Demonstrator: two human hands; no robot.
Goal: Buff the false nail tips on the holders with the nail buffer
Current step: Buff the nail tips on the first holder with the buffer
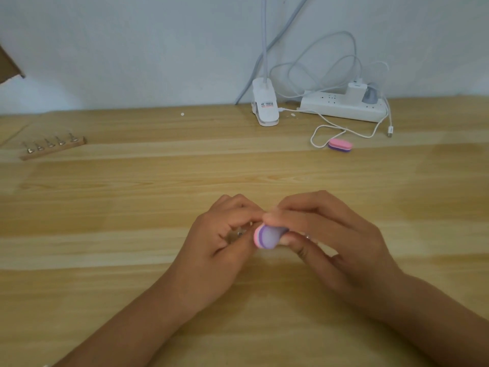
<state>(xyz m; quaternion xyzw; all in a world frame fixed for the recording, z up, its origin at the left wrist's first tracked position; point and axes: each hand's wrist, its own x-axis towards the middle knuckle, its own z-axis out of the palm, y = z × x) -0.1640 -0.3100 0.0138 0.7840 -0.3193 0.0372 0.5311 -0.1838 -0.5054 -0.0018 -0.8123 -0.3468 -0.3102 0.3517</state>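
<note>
At lower centre of the frame, right grip (330, 234): clenched on the nail buffer (268, 238), pinching it between thumb and fingers with the pink edge to the left.
Left grip (219, 239): curled round a small holder (239, 234), visible only as a metallic glint just left of the nail buffer, apparently touching its end.
Nail tip in hand: hidden behind the fingers, so cannot tell its finish.
Rack (53, 152), upper left of the frame: lies on the surface (132, 181), well apart from both grips, and carries a row of holders (50, 142), five, standing upright.
Tips on the rack: too small to tell buffed from unbuffed.
Spare buffer (340, 145), right of centre: lies beside a white cable (325, 128).
Upper right: lamp clip (265, 107) and power strip (344, 108) by the wall.
Step in hand: probably buffing one tip held off the rack.
Done: cannot tell from this view.
Left: likely finishing this tip, setting its holder down, then working through whichever tips on the rack remain unbuffed.
</note>
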